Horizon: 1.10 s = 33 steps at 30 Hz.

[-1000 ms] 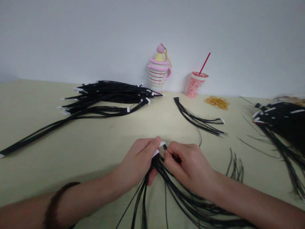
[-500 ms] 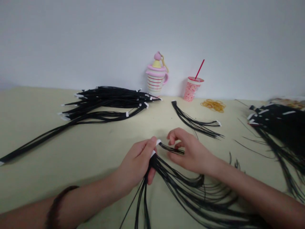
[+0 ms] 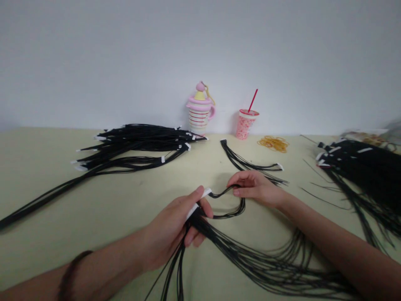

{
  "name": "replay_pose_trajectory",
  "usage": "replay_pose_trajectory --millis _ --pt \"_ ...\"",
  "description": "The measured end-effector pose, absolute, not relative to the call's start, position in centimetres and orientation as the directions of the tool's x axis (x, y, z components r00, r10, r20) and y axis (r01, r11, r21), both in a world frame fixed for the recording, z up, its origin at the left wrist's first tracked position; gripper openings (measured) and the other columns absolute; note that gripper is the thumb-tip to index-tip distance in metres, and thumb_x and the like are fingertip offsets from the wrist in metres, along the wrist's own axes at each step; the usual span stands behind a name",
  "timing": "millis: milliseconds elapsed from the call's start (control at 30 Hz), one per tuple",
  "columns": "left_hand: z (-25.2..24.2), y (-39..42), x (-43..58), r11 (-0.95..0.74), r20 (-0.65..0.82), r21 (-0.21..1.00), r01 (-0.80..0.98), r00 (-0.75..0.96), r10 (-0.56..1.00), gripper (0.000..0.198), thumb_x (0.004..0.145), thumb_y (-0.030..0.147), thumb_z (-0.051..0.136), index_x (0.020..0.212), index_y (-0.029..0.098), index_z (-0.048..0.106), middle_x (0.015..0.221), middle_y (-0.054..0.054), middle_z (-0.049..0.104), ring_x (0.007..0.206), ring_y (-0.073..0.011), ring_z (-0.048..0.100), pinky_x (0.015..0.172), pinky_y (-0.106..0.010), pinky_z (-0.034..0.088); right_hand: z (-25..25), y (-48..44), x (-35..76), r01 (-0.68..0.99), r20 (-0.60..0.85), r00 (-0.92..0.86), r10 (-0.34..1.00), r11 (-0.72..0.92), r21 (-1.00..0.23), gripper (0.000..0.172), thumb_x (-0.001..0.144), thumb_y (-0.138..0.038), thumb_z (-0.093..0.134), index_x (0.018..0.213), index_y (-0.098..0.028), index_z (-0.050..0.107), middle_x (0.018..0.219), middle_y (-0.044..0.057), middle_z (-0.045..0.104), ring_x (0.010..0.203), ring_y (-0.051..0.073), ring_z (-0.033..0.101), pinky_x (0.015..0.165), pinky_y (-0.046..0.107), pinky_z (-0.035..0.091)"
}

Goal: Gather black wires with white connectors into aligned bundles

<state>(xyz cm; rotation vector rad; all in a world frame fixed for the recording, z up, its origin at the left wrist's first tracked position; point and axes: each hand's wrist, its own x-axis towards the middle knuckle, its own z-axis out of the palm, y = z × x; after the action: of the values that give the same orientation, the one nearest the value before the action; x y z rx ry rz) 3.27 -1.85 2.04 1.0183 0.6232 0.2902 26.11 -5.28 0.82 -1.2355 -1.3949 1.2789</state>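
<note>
Black wire bundle (image 3: 250, 260) fans across the table (image 3: 109, 200), its white-tagged end clamped in the left hand (image 3: 175, 229). The right hand (image 3: 255, 189) pinches one strand (image 3: 233, 210), which loops clear of the rest, mid-separation.

The left hand (image 3: 175, 228) is curled closed, thumb pressed against forefinger. The right hand (image 3: 255, 190) pinches shut farther forward, knuckles up.

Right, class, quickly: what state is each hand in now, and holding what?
The left hand is closed on the bundle of black wires, by its white connectors.
The right hand is closed, fingers pinching one looped black wire.
</note>
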Motion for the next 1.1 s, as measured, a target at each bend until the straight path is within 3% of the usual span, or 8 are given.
replay_pose_trajectory --millis 67,200,500,700,767,867,933,1100 --pt "2.1 -2.0 3.3 0.545 -0.352 0.838 0.021 0.784 0.511 0.049 0.082 0.055 0.039 0.06 0.018 0.06 0.026 0.006 0.038 0.035 -0.0068 0.047 0.057 -0.018 0.045 1.2 -5.5 25.6 0.151 -0.009 -0.156 0.988 0.015 -0.988 0.02 0.069 -0.021 0.068 0.085 -0.011 0.061 0.079 0.002 0.061 0.07 0.008 0.054 0.066 0.021 0.042" --pt "1.7 -2.3 3.3 0.633 -0.348 0.774 -0.01 0.829 0.438 0.049 0.084 0.053 0.038 0.058 0.018 0.06 0.025 0.006 0.037 0.043 -0.0103 0.052 0.086 -0.035 0.043 1.7 -5.8 24.5 0.236 0.021 -0.159 0.987 0.059 -0.97 0.016 0.074 -0.025 0.063 0.081 -0.011 0.062 0.075 0.001 0.059 0.068 0.009 0.052 0.065 0.022 0.041" --pt "1.6 -2.8 3.1 0.517 -0.346 0.854 0.052 0.799 0.492 0.046 0.081 0.056 0.041 0.063 0.017 0.059 0.03 0.004 0.039 0.072 -0.0191 0.065 0.055 -0.019 0.04 1.5 -5.9 24.1 0.341 0.028 -0.176 0.984 0.087 -0.936 0.02 0.075 -0.029 0.061 0.081 -0.01 0.06 0.074 0.002 0.058 0.068 0.01 0.052 0.066 0.024 0.041" --pt "1.3 -2.7 3.3 0.569 -0.364 0.822 0.004 0.772 0.521 0.044 0.081 0.055 0.042 0.065 0.018 0.058 0.029 0.005 0.04 0.085 -0.0193 0.065 0.068 -0.019 0.041 1.1 -5.9 24.1 0.416 0.044 -0.165 0.985 0.11 -0.903 0.021 0.078 -0.03 0.057 0.086 -0.011 0.06 0.077 0.004 0.059 0.071 0.012 0.054 0.068 0.027 0.044" --pt "1.1 -2.5 3.4 0.547 -0.351 0.837 -0.023 0.743 0.57 0.042 0.081 0.055 0.042 0.065 0.019 0.057 0.029 0.004 0.041 0.086 -0.0181 0.065 0.073 -0.02 0.041 1.4 -6.1 23.8 0.544 0.186 -0.116 0.976 0.219 -0.81 0.023 0.077 -0.029 0.058 0.093 -0.012 0.06 0.087 0.007 0.059 0.081 0.015 0.055 0.075 0.031 0.044" --pt "0.9 -2.3 3.6 0.525 -0.324 0.848 -0.07 0.716 0.619 0.04 0.083 0.052 0.041 0.066 0.02 0.058 0.029 0.004 0.044 0.081 -0.0156 0.065 0.079 -0.021 0.039 2.5 -6.9 22.7 0.761 0.55 -0.047 0.834 0.387 -0.52 0.024 0.072 -0.021 0.061 0.095 -0.015 0.059 0.099 0.008 0.055 0.095 0.019 0.051 0.085 0.034 0.04" --pt "0.9 -2.3 3.8 0.506 -0.295 0.856 -0.104 0.706 0.644 0.04 0.084 0.05 0.04 0.066 0.02 0.058 0.03 0.005 0.045 0.064 -0.0129 0.063 0.077 -0.021 0.04 3.6 -7.9 21.4 0.799 0.651 -0.031 0.758 0.411 -0.44 0.013 0.071 -0.017 0.06 0.083 -0.016 0.058 0.087 0.006 0.055 0.084 0.016 0.052 0.076 0.03 0.042" --pt "0.6 -2.6 3.9 0.427 -0.234 0.897 -0.116 0.695 0.68 0.042 0.083 0.051 0.043 0.063 0.017 0.058 0.035 0.006 0.047 0.032 -0.0059 0.038 0.041 -0.017 0.03 4.7 -10.0 18.4 0.783 0.358 -0.185 0.915 0.358 -0.509 0.016 0.081 -0.018 0.051 0.066 -0.017 0.06 0.06 -0.001 0.053 0.055 0.009 0.046 0.053 0.022 0.036"
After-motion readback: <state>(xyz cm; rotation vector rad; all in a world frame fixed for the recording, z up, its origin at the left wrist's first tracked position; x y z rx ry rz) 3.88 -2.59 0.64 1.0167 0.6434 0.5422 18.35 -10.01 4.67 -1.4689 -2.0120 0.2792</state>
